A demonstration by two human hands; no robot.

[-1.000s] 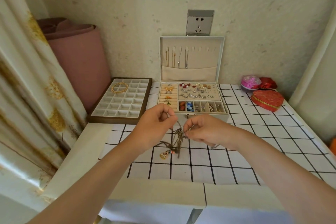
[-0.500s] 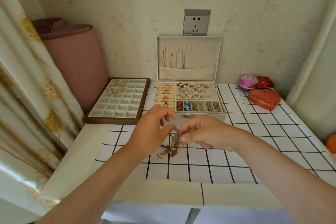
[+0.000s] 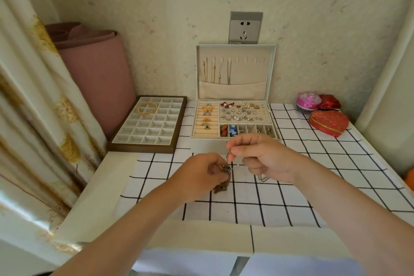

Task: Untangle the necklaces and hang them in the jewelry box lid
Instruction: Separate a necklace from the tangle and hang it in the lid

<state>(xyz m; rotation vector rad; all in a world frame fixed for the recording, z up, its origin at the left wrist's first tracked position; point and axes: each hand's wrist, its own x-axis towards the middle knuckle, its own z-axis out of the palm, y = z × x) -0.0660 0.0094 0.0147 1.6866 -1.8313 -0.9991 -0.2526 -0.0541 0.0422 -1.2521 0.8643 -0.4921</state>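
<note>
A dark tangle of necklace chains [image 3: 223,182] hangs just above the checked cloth. My left hand [image 3: 199,177] pinches its top. My right hand [image 3: 262,158] pinches a thin chain [image 3: 229,157] that runs up out of the tangle. More chain [image 3: 262,177] shows under my right palm. The white jewelry box [image 3: 235,122] stands open behind my hands. Its upright lid [image 3: 235,71] has several necklaces [image 3: 216,71] hanging from the left hooks into a fabric pocket; the right hooks are bare.
A brown compartment tray [image 3: 147,126] with a gold bangle [image 3: 146,107] lies left of the box. A red heart-shaped box [image 3: 328,122], a pink round box [image 3: 308,101] and a red box sit at the back right. A pink roll and curtain stand left.
My left hand has dropped lower and pinches the tangle from the side. My right hand has risen a little, drawing a thin chain up. The tangle's bright pendant is hidden now.
</note>
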